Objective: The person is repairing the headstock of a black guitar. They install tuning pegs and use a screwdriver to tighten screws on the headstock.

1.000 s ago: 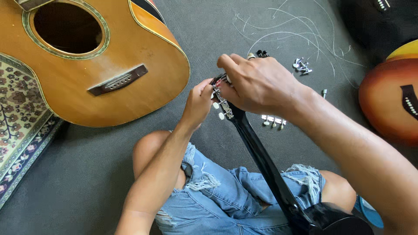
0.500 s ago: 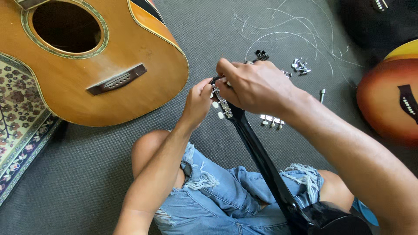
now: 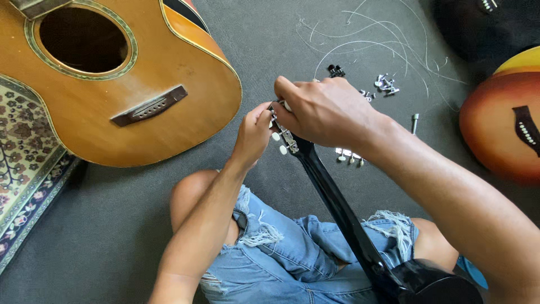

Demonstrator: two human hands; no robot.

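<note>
A black guitar neck (image 3: 337, 208) rises from between my knees, its headstock under my hands. My right hand (image 3: 323, 110) wraps over the top of the headstock and grips it. My left hand (image 3: 253, 135) pinches the strip of tuning pegs (image 3: 284, 138) with white knobs on the headstock's left side. The black guitar body (image 3: 433, 284) shows at the bottom edge, over my torn denim shorts.
A large orange acoustic guitar (image 3: 112, 84) lies stringless at the left on a grey carpet. A sunburst guitar (image 3: 503, 126) sits at the right edge. Loose strings (image 3: 371, 48), small metal tuner parts (image 3: 385, 85) and a peg strip (image 3: 349, 155) lie beyond my hands. A patterned rug (image 3: 25, 163) is at the left.
Both hands and the headstock have shifted very slightly; my fingers keep working at the tuning pegs. Nothing was picked up or let go.
</note>
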